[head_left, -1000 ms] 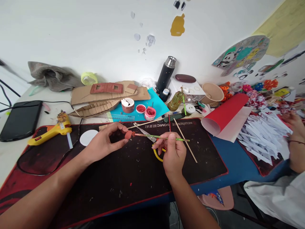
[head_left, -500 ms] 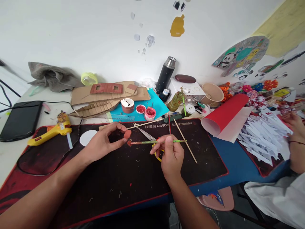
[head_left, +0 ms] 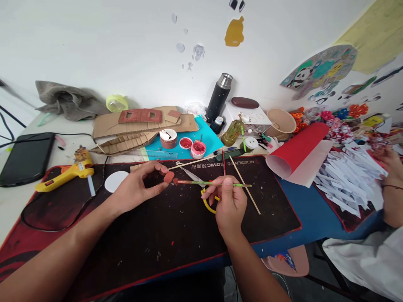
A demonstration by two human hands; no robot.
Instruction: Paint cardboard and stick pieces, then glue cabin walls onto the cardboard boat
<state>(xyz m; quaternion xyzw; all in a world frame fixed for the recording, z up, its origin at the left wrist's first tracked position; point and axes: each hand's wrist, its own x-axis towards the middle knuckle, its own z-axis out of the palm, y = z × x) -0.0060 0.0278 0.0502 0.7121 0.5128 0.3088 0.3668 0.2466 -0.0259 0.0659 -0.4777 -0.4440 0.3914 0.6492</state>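
Note:
My left hand [head_left: 141,186] is closed, pinching a small reddish-brown painted piece [head_left: 168,177] between thumb and fingertips. In my right hand [head_left: 232,201] is a green-handled paintbrush [head_left: 201,183], held level with its paint-smeared bristles close to the right side of that piece. Beneath the brush lie yellow-handled scissors [head_left: 206,205], partly hidden by my right fingers. A thin wooden stick [head_left: 252,197] rests to the right of that hand. Behind my hands stand a jar of brown paint [head_left: 169,142] and a tub of red paint [head_left: 198,149] with its lid [head_left: 186,143] beside it.
A yellow glue gun [head_left: 67,174] and a white disc [head_left: 116,181] lie at left. Cardboard pieces [head_left: 107,126], a black thermos [head_left: 218,97] and a murky jar [head_left: 232,133] line the wall. At right are rolled red paper [head_left: 299,151], white paper strips [head_left: 346,180] and another person's arm [head_left: 392,188].
My right hand has shifted slightly to the right, drawing the brush tip back from the piece. The left hand has barely moved, and the piece in it looks slightly turned.

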